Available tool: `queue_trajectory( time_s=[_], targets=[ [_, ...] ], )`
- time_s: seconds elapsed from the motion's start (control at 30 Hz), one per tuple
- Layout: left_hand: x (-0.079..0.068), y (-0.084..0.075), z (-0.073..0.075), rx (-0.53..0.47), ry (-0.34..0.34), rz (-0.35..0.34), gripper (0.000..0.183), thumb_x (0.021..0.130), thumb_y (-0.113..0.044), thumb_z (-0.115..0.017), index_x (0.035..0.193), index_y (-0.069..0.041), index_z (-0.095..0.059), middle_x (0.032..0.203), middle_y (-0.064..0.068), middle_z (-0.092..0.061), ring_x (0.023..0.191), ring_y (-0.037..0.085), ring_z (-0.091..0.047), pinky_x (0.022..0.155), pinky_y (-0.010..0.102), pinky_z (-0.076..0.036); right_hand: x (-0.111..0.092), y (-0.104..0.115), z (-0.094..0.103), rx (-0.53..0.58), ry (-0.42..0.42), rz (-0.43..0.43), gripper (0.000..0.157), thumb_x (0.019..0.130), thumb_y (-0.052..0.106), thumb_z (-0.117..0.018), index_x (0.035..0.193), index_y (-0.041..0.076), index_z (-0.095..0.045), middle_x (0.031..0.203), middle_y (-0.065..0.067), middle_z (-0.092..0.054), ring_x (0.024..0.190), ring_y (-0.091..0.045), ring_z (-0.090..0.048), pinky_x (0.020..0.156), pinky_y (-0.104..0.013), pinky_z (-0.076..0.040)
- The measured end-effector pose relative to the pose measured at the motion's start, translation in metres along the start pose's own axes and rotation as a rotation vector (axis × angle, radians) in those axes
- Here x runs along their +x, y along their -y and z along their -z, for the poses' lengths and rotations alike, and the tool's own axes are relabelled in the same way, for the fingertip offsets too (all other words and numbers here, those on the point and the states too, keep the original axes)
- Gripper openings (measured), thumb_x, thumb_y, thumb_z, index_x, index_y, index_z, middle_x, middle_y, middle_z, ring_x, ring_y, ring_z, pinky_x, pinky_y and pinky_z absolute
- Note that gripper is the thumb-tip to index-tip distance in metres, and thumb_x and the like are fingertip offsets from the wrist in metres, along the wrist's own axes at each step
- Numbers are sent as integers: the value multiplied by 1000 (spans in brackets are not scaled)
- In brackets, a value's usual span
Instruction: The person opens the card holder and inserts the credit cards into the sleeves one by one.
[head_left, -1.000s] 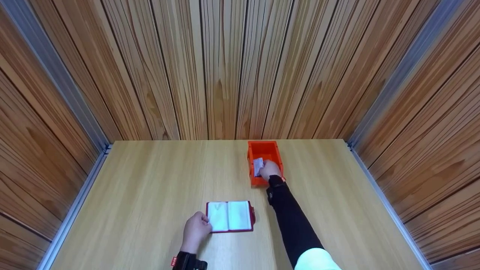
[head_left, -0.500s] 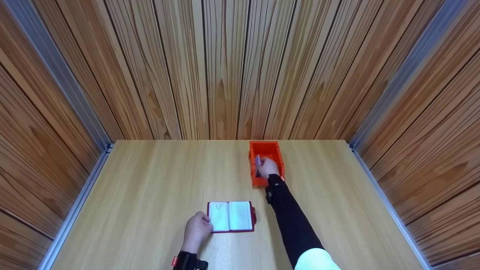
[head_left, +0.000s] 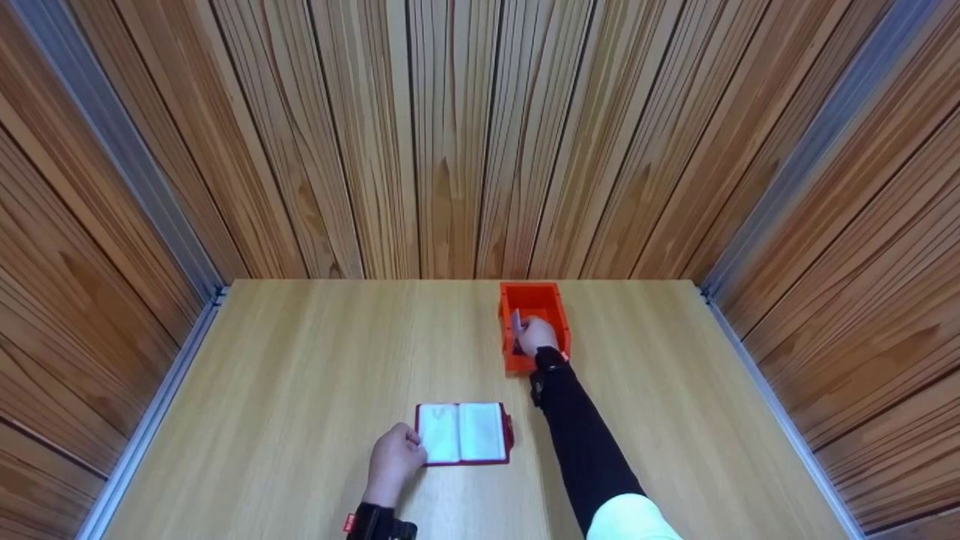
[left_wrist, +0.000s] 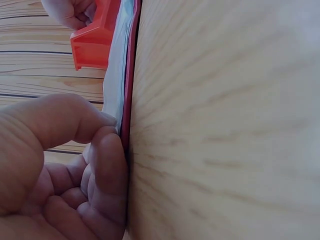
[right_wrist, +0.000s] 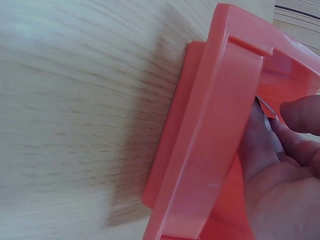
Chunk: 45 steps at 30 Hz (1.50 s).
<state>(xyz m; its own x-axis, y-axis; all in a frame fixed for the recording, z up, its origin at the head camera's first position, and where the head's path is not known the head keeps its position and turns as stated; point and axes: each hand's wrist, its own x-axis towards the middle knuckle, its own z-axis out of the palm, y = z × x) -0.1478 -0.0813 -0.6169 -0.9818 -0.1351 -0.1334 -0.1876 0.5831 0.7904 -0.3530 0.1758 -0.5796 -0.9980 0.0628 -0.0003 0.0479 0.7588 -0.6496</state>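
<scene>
An open card holder [head_left: 480,433] with a red cover and shiny pale sleeve pages lies on the table, its clasp tab at the right. My left hand [head_left: 394,459] pinches its left edge near the lower corner; the left wrist view shows thumb and forefinger meeting at the pages. Farther off, my right hand [head_left: 538,335] reaches into an orange bin [head_left: 553,301] and holds a small pale card [head_left: 516,322] near the bin's left wall. In the right wrist view only the card's thin edge [right_wrist: 268,107] shows among the fingers. The bin's floor is partly hidden by the hand.
The bin stands at the back of the light wooden table [head_left: 315,352], close to the plank wall [head_left: 450,150]. Metal rails [head_left: 161,405] run along the table's sides. The bin's raised front wall [right_wrist: 215,135] stands beside my right fingers.
The card in my right hand has turned from showing its face to standing nearly edge-on, still inside the bin. My left hand and the card holder keep their places.
</scene>
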Motion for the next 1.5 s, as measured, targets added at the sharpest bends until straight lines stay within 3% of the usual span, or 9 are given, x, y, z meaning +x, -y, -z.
queue_trajectory(
  time_s=[0.1, 0.17, 0.27, 0.33, 0.4, 0.53, 0.8, 1.2, 1.5],
  targets=[
    [-1, 1, 0, 7, -17, -34, 14, 74, 4, -63, 84, -4, -57, 74, 3, -53, 68, 19, -51, 61, 34, -43, 27, -35, -24, -11, -57, 78, 18, 86, 9, -59, 97, 1, -71, 92, -13, -71, 88, -29, -66, 81, -38, -50],
    [-1, 2, -1, 11, -27, -56, 14, 72, 4, -62, 82, -5, -57, 72, 2, -53, 66, 18, -51, 61, 34, -43, 38, -49, -34, -35, -58, 86, 16, 88, 13, -60, 95, 3, -71, 89, -11, -71, 85, -28, -66, 79, -37, -51],
    [-2, 3, -1, 12, -42, -93, 15, 70, 5, -62, 80, -5, -56, 70, 1, -52, 64, 17, -50, 60, 34, -43, 38, -46, -36, -37, -54, 34, 15, 88, 11, -61, 91, 1, -72, 86, -13, -70, 84, -30, -66, 79, -40, -51],
    [-2, 3, -2, 6, -44, -96, 15, 70, 5, -61, 80, -5, -56, 69, 0, -52, 64, 17, -50, 60, 34, -43, 17, -18, -16, -42, -8, -41, 15, 89, 7, -62, 95, -3, -71, 90, -17, -70, 90, -34, -65, 84, -45, -50],
    [-2, 4, -1, 6, -46, -102, 15, 69, 5, -62, 80, -4, -57, 70, 1, -52, 64, 17, -50, 60, 34, -44, -1, -1, -4, -44, -30, -46, 15, 86, 3, -62, 95, -6, -69, 88, -18, -69, 88, -35, -65, 83, -44, -51],
    [-1, 4, -1, 20, -40, -87, 14, 71, 5, -62, 81, -4, -57, 71, 1, -53, 65, 17, -50, 60, 34, -44, -18, 14, 9, -56, -49, -62, 22, 81, -2, -63, 101, -9, -67, 90, -18, -69, 87, -33, -64, 82, -40, -51],
    [-1, 2, 0, 16, -31, -50, 14, 72, 4, -64, 83, -3, -58, 73, 2, -55, 66, 19, -52, 61, 34, -44, -9, 12, 23, -31, -70, -127, 24, 86, 2, -60, 107, -6, -67, 103, -19, -69, 99, -35, -62, 88, -43, -48],
    [-1, 3, -2, 4, -28, -51, 14, 71, 5, -62, 82, -4, -57, 73, 3, -52, 66, 19, -50, 60, 33, -42, -9, 23, 55, 71, -207, -57, 26, 90, 1, -57, 113, -7, -66, 105, -21, -68, 101, -35, -62, 90, -43, -47],
    [2, 1, 0, -20, 14, 19, 15, 74, 5, -63, 85, -4, -58, 76, 4, -55, 70, 21, -52, 62, 34, -43, -14, 37, 71, 215, -177, -24, 29, 92, 4, -55, 117, -8, -65, 107, -21, -67, 100, -32, -61, 89, -41, -47]
  ],
)
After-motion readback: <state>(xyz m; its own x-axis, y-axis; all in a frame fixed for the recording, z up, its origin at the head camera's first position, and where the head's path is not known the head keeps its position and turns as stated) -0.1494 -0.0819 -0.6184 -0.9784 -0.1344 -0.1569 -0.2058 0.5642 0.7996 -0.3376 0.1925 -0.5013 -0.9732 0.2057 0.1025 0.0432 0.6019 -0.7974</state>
